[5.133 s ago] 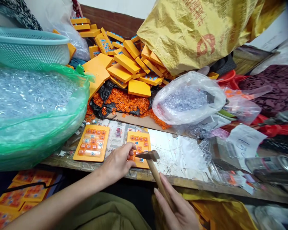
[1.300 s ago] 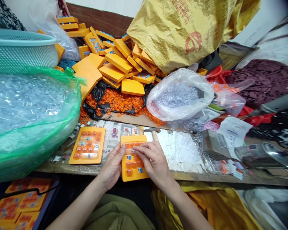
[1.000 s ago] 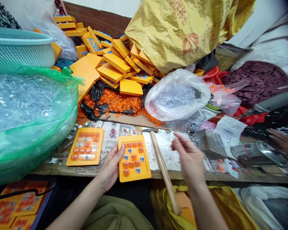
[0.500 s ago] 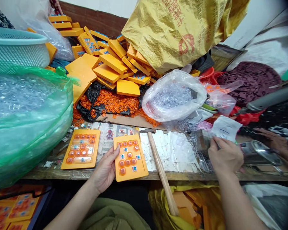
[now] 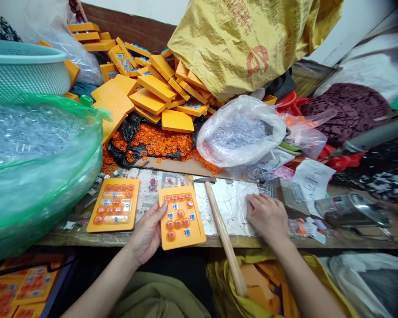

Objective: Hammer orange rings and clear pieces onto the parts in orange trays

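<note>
My left hand [image 5: 148, 234] is closed on the left edge of an orange plastic panel [image 5: 196, 237], thumb on top, tilted at the bench's front edge. Round orange clear caps sit on it, and several small blue-and-white switches show uncapped. To its left lies a second orange panel [image 5: 94, 224], with long clear caps over some switches. My right hand [image 5: 267, 218] rests palm down on white paper [image 5: 234, 214], fingers curled beside loose clear plastic caps [image 5: 268, 187]; what is under the fingertips is hidden. Between my hands lies a hammer [image 5: 223, 234], its wooden handle sticking out past the bench edge.
A green bag [image 5: 46, 185] of clear pieces fills the left. Behind are piled orange panels [image 5: 155, 86], loose orange caps [image 5: 162, 139] and a white bag [image 5: 207, 150] of clear pieces. At right are a metal can [image 5: 348, 210], a paper note [image 5: 310, 183] and a grey tool [image 5: 374, 137].
My right hand has moved left, from beside the paper note to the white paper and clear caps. The other person's hand at far right has left view. My left hand still holds the panel.
</note>
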{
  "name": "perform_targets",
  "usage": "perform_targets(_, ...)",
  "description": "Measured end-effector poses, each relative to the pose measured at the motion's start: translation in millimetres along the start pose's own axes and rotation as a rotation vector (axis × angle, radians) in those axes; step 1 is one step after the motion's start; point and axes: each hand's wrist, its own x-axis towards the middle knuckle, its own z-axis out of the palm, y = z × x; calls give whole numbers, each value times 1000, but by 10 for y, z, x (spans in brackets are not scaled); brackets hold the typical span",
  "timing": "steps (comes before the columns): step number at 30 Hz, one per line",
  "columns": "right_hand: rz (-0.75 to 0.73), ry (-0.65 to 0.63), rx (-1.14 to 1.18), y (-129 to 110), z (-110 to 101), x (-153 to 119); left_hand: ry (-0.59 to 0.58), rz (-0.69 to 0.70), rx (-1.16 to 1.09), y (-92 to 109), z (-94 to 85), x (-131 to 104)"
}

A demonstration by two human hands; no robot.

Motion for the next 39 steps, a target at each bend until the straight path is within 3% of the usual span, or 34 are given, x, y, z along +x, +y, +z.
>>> perform_targets(4,94,158,191,-226,-62,0,-2,0,-10,-13,-6,0)
perform_targets(7,191,227,416,-680,-156,-84,7,14,2,-30,-14,0)
perform_targets(8,223,195,551,-872,-199,-122,0,19,12,-36,-12,-2)
perform_targets(10,410,-34,1148,-1251,-290,-195,-32,28,32,-47,1,-14)
perform_targets(11,495,-141,1320,-1417,-329,-226,-50,33,38,-52,10,-22)
perform_targets(13,612,-285,1497,-1660,-371,-273,-76,50,43,-62,30,-40)
perform_targets(15,652,-311,1520,-1780,-363,-304,-94,66,50,-75,42,-58)
perform_targets(19,569,-204,1453,-1811,-281,-356,-160,110,117,-113,36,-83)
perform_targets(25,63,191,971,-1768,-262,-424,-168,221,175,-150,29,-89)
perform_targets(27,79,240,872,-1747,-263,-411,-155,242,191,-145,30,-92)
perform_targets(29,215,177,955,-1742,-260,-378,-136,260,212,-140,30,-94)
perform_targets(33,447,-224,1476,-1818,-257,-327,-43,341,317,-148,49,-93)
perform_targets(34,475,-275,1545,-1838,-255,-326,-19,357,345,-155,61,-92)
perform_targets(37,479,-300,1536,-1781,-229,-313,5,335,330,-174,114,-86)
perform_targets(39,355,-314,1312,-1571,-188,-248,-7,266,249,-176,149,-77)
